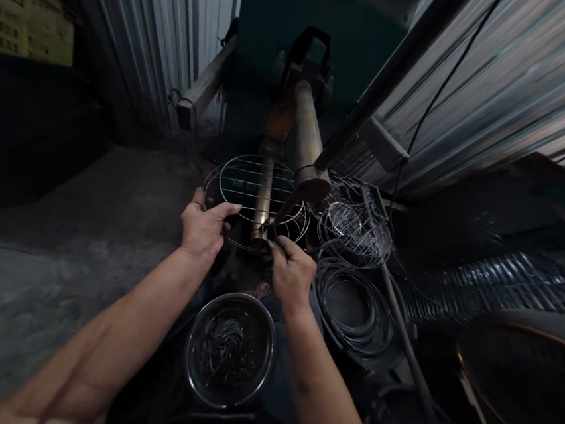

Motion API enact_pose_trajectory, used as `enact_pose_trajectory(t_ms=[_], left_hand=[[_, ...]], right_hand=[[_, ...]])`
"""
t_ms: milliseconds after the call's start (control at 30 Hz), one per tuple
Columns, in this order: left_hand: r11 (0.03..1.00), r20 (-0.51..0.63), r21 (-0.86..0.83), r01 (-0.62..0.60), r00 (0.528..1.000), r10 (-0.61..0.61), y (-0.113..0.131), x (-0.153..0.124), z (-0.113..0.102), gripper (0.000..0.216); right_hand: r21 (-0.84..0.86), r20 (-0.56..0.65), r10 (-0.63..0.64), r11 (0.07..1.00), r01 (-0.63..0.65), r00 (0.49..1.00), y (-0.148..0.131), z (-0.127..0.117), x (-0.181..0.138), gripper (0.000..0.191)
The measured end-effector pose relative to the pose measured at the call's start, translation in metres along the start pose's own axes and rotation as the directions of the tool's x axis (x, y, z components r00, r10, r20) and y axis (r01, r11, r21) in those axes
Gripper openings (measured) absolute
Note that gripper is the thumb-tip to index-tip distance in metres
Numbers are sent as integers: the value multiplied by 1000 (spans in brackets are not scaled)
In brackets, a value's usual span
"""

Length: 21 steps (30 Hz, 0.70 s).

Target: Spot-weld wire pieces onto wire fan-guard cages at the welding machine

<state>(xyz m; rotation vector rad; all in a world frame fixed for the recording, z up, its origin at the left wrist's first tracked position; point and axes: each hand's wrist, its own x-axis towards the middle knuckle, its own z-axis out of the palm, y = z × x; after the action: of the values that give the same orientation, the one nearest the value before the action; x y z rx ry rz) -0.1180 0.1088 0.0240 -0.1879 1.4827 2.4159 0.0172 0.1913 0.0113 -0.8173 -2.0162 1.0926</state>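
A round wire rack (237, 191) with parallel bars across its hoop lies around the lower arm of a machine that looks like a spot welder. My left hand (204, 226) is closed on the rack's left rim, its thumb lying along the wire. The right hand (291, 269) pinches at the near rim, close to the electrode tip; what its fingertips hold is too small to make out. The upper arm (310, 135) of the machine slants down over the rack, and its lower brass-coloured arm (263, 197) shows through the bars.
Below my hands sits a metal bowl (189, 356) with small bent wire pieces. To the right lie wire racks (355, 229) in a pile and wire hoops (324, 302). A dark bar (385, 82) slants overhead. A yellow crate (40, 29) stands at upper left.
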Motion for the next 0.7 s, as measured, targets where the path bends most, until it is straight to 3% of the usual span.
enact_pose_trajectory(t_ms=[300, 467, 700], left_hand=[[1000, 23, 5, -24, 999, 24, 0, 4, 0, 57], [999, 62, 11, -40, 997, 39, -1, 5, 0, 53], [1000, 32, 8, 17, 999, -17, -4, 4, 3, 80]], right_hand=[[323, 84, 147, 932, -166, 986, 13, 12, 5, 25], [356, 101, 195, 909, -219, 976, 4, 8, 6, 21], [418, 151, 219, 869, -263, 964, 8, 8, 10, 20]])
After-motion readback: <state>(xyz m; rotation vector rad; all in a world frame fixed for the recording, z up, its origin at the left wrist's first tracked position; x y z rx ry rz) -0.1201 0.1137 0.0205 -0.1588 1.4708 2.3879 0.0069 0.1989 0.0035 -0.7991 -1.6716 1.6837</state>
